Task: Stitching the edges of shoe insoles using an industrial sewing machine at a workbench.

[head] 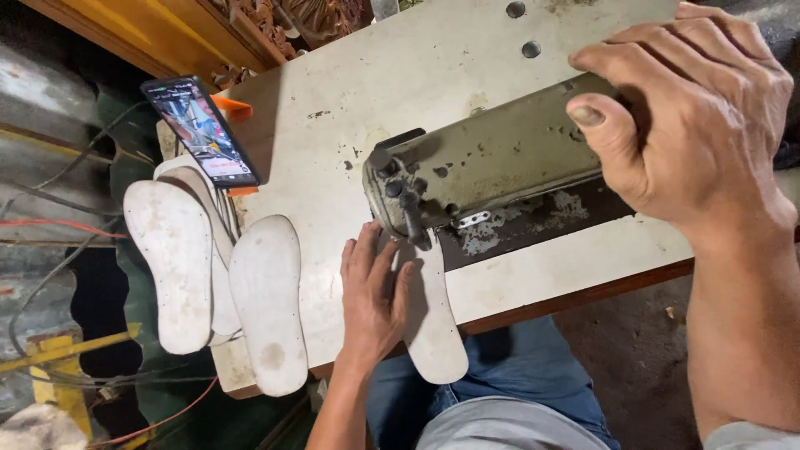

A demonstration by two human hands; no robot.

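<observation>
Pressing a thin, flexible white insole (429,317) flat at the worktop's front edge, left hand (372,292) open, right hand (692,125) closed on the olive metal sewing machine (492,162).

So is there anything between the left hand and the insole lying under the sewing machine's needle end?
Nothing visible: the left hand lies flat on the white insole, fingers beside the sewing machine head. The right hand rests on the machine's far end.

Worn chipped-paint metal sewing machine (500,158), matt scuffed white insoles (267,300), stained tabletop (375,83)
</observation>
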